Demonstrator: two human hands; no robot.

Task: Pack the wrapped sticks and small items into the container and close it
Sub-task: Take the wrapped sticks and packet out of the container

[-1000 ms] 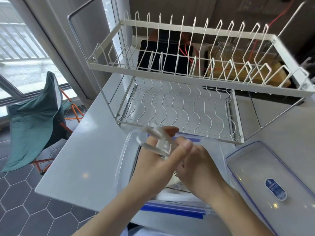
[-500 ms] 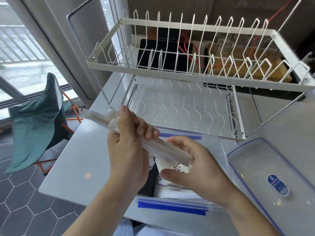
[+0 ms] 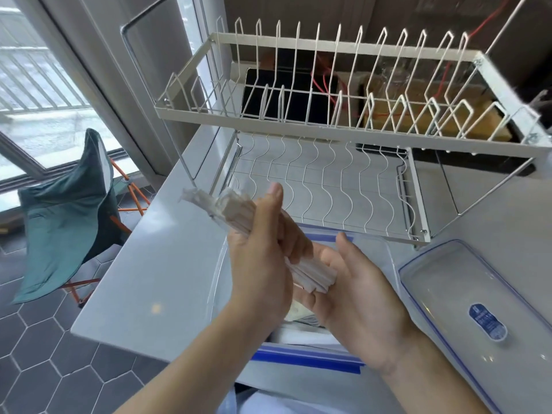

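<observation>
A bundle of white wrapped sticks point(image 3: 230, 209) slants from upper left to lower right above the clear container point(image 3: 216, 282). My left hand point(image 3: 260, 258) grips the bundle around its middle. My right hand point(image 3: 355, 294) lies palm-up under the bundle's lower end, fingers apart, with the stick ends resting on it. The container has blue clasps on its near edge point(image 3: 307, 358) and holds white items, mostly hidden by my hands. Its clear blue-rimmed lid point(image 3: 466, 297) lies flat on the counter to the right.
A white two-tier wire dish rack point(image 3: 343, 127) stands directly behind the container. The grey counter point(image 3: 155, 264) ends at the left, where a teal folding chair point(image 3: 68, 210) sits on the tiled floor by the window.
The bundle has tilted and shifted slightly right. My left hand has turned so its thumb points up, and my right hand has opened flat under the sticks' lower end.
</observation>
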